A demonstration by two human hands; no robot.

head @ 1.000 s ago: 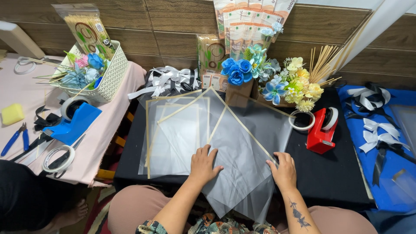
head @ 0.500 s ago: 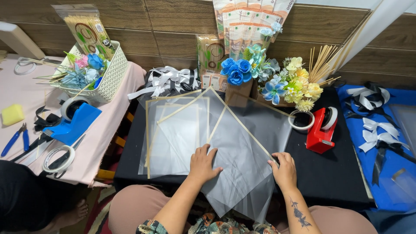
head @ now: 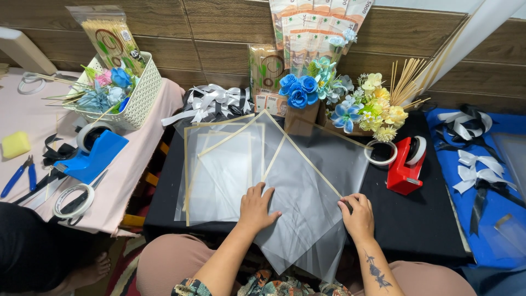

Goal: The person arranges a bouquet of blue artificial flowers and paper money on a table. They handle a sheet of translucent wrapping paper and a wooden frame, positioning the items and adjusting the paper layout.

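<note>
- The fingers of the left hand [head: 257, 208] lie spread and flat, pressing down on the clear wrapping sheet [head: 298, 189]; the fingers of the right hand [head: 359, 216] are curled, and seem to pinch the sheet's right corner, though the grip itself is partly hidden.
- The sheet lies turned like a diamond on the near middle of the black table [head: 422, 225], its near corner hanging over the edge towards the person's lap.
- It looks very light, thin, limp and slippery, likely to slide or crease; holding it by the gold-edged corners or pinning it flat seems safest.
- Under it, to the left, lies a stack of similar gold-bordered sheets [head: 219, 170].
- Beyond it stand blue paper roses [head: 298, 90] and yellow flowers [head: 378, 107]; to the right, a red tape dispenser [head: 405, 164].
- Compared with the earlier frames, both hands and the sheet sit in nearly the same places; only a slight shift of the right hand shows.
</note>
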